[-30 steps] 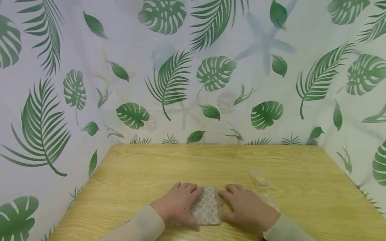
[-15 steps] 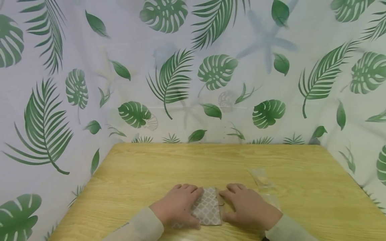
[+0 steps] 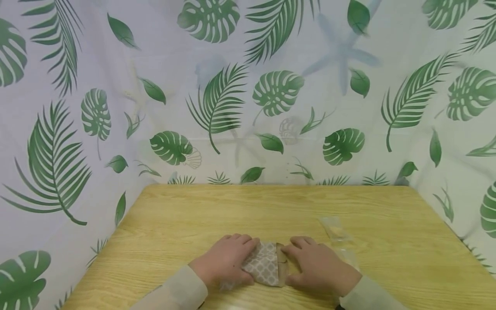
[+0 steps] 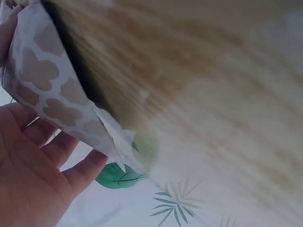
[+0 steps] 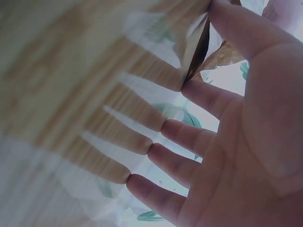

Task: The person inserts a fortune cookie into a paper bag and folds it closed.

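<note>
Since a moment ago, the little paper bag [image 3: 266, 268] has tipped, and its near left corner has slid under the left hand [image 3: 227, 261]. It is brown-grey with a white curly pattern, and it has a plain brown strip at its right end. The bag lies on the table [image 3: 217, 211] near the front edge, between both hands. Left hand fingers curl around the bag's left side. The right hand [image 3: 315, 265] has flat, straight fingers, a bit apart, with tips touching the bag's right end. A clear plastic wrapper [image 3: 336, 234] lies just right of that hand. The table is light wood. A white curtain [image 3: 97, 112] with green leaves hangs around it.
</note>
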Available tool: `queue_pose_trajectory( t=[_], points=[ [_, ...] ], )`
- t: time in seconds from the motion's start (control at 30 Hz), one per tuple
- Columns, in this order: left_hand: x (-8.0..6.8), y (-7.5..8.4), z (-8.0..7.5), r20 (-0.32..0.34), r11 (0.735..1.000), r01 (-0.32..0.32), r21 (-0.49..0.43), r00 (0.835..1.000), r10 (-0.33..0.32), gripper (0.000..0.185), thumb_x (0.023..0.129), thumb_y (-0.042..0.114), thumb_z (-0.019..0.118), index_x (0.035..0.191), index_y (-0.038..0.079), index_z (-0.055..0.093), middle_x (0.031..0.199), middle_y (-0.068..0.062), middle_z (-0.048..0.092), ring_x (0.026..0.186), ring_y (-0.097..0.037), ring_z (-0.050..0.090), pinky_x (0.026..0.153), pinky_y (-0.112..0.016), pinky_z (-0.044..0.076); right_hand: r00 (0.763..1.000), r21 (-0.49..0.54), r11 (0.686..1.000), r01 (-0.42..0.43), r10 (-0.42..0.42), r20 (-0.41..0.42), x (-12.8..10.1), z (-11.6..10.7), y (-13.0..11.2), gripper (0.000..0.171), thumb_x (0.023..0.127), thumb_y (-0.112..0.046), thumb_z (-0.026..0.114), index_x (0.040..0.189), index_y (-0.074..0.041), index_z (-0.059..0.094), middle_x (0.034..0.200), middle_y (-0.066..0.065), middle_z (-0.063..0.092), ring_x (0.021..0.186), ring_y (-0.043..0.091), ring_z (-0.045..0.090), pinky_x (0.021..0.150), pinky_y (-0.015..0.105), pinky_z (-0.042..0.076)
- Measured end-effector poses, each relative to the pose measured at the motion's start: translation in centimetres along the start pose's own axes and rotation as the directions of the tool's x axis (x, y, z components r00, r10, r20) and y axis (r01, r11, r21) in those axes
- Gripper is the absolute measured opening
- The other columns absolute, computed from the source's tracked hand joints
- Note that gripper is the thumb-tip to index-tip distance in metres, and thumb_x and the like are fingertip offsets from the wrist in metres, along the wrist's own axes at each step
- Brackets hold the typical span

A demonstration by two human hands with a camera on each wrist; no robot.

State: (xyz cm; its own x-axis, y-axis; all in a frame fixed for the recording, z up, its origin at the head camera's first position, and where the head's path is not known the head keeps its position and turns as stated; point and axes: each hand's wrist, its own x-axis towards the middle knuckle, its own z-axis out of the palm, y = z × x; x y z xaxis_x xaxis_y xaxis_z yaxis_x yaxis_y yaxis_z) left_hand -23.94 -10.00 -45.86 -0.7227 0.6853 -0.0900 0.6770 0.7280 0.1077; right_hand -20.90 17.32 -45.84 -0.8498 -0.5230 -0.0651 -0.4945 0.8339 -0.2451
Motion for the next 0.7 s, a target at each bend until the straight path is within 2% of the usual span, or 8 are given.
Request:
queue_pose_trajectory(
  t=[0.27,0.37,0.5,0.7],
  points=[
    [-0.04,0.09,-0.18,-0.003,1.0,-0.021,-0.01,1.0,0.021,0.094,0.082,0.06,0.076,0.156,0.017,0.039,0.149,-0.001,0.047,0.136,-0.023,0.045,0.112,-0.047,0.037,0.999,0.023,1.0,-0.001,0.002,-0.051,0.22,0.25,0.21,0.069,0.096,-0.069,0.047,0.147,-0.024,0.056,0.143,0.012,0.052,0.131,0.036,0.048,0.093,0.064,0.046],
    [0.01,0.19,-0.21,-0.004,1.0,-0.022,-0.011,1.0,0.022,0.094,0.082,0.06,0.076,0.156,0.017,0.039,0.148,-0.001,0.047,0.135,-0.023,0.045,0.112,-0.046,0.036,0.998,0.008,1.0,0.008,-0.008,-0.068,0.53,0.53,0.33,0.068,0.096,-0.069,0.047,0.147,-0.025,0.056,0.139,0.01,0.054,0.126,0.035,0.051,0.088,0.062,0.049],
    [0.02,0.29,-0.23,0.007,0.999,-0.024,-0.024,1.0,0.024,0.094,0.082,0.062,0.075,0.157,0.019,0.038,0.148,0.0,0.047,0.135,-0.023,0.045,0.112,-0.047,0.037,0.996,-0.031,0.999,0.022,-0.025,-0.089,0.55,0.63,0.08,0.063,0.096,-0.061,0.054,0.147,-0.023,0.056,0.135,0.01,0.055,0.122,0.032,0.052,0.082,0.059,0.051],
    [-0.32,0.02,-0.33,0.061,0.998,-0.04,-0.053,0.997,0.043,0.102,0.077,0.068,0.074,0.159,0.025,0.032,0.157,-0.002,0.039,0.142,-0.024,0.037,0.115,-0.05,0.032,0.994,-0.062,0.998,0.022,-0.028,-0.103,0.3,0.4,-0.4,0.062,0.093,-0.05,0.061,0.148,-0.023,0.055,0.134,0.009,0.055,0.121,0.032,0.052,0.079,0.057,0.051]
  ],
)
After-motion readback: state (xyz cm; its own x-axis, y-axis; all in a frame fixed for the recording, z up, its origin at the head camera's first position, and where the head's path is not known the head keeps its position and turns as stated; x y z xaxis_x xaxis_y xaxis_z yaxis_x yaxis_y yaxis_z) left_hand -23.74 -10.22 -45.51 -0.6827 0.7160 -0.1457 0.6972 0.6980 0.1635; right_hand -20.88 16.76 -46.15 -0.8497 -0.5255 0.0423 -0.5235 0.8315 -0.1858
